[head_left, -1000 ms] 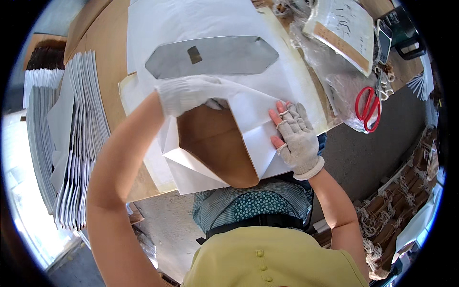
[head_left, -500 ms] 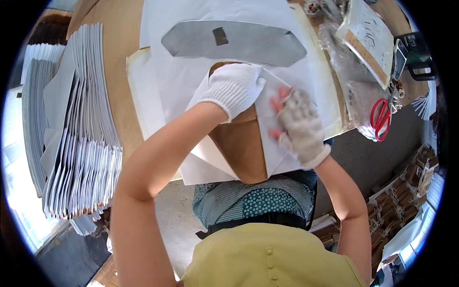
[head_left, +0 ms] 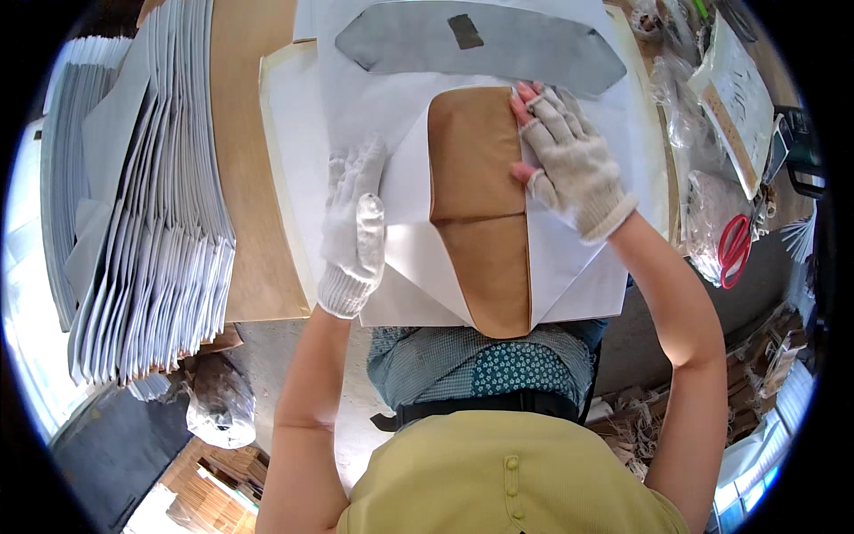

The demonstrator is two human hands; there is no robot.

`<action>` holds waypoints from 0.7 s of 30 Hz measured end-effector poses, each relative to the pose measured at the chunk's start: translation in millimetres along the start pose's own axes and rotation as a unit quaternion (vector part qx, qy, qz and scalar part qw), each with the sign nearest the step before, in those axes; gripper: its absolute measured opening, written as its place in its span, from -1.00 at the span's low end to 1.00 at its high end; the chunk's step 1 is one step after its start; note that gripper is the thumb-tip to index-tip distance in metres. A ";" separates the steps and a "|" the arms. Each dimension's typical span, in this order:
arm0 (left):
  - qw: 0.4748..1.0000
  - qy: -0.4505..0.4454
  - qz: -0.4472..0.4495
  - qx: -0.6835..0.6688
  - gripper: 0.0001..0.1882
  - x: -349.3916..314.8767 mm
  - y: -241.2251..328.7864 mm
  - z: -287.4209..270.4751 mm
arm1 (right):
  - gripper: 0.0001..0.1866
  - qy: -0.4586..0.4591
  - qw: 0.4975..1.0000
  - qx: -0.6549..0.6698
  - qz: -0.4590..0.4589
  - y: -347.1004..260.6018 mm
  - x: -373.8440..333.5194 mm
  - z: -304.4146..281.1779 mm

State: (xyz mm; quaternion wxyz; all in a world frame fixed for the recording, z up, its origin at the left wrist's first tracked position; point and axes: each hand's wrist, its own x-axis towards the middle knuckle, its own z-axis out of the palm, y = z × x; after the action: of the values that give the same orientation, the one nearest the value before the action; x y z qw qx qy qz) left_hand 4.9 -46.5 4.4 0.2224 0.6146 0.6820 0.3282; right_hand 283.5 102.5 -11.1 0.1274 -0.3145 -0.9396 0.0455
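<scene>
A white folded paper piece point(head_left: 405, 280) lies in front of me, with a long brown panel point(head_left: 480, 178) showing down its middle. The panel has rounded ends and a crease across it; slanting white folds flank its lower half. Stretched out on the white paper by the panel's upper right edge is my right hand point(head_left: 574, 160), in a grey-white glove with bare fingertips. My left hand point(head_left: 354, 227), in a white knit glove, rests left of the panel with fingers extended and nothing in it. Beyond both hands lies a flat grey plate point(head_left: 480, 44) with pointed ends and a dark patch.
On the left stand thick stacks of folded white paper point(head_left: 165, 222) beside a strip of brown tabletop point(head_left: 253, 178). At right are red-handled scissors point(head_left: 735, 251), clear plastic wrap point(head_left: 703, 205) and a white packet point(head_left: 734, 102). A plastic-wrapped bundle point(head_left: 221, 400) sits lower left.
My left hand has left the brown panel and moved left and down onto the white paper. My right hand has moved up beside the panel, which now lies spread in full view.
</scene>
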 end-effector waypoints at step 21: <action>0.965 -0.050 0.098 0.238 -0.12 55.1 32.9 70.3 | -0.49 -0.177 0.872 0.332 -0.314 -82.8 -53.2 -12.8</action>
State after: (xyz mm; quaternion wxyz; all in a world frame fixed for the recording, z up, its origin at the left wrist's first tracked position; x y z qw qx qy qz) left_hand 69.4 21.0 -14.6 0.0702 0.7292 0.6650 0.1456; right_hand 279.9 4.4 3.7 0.0636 0.0709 -0.9251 0.3675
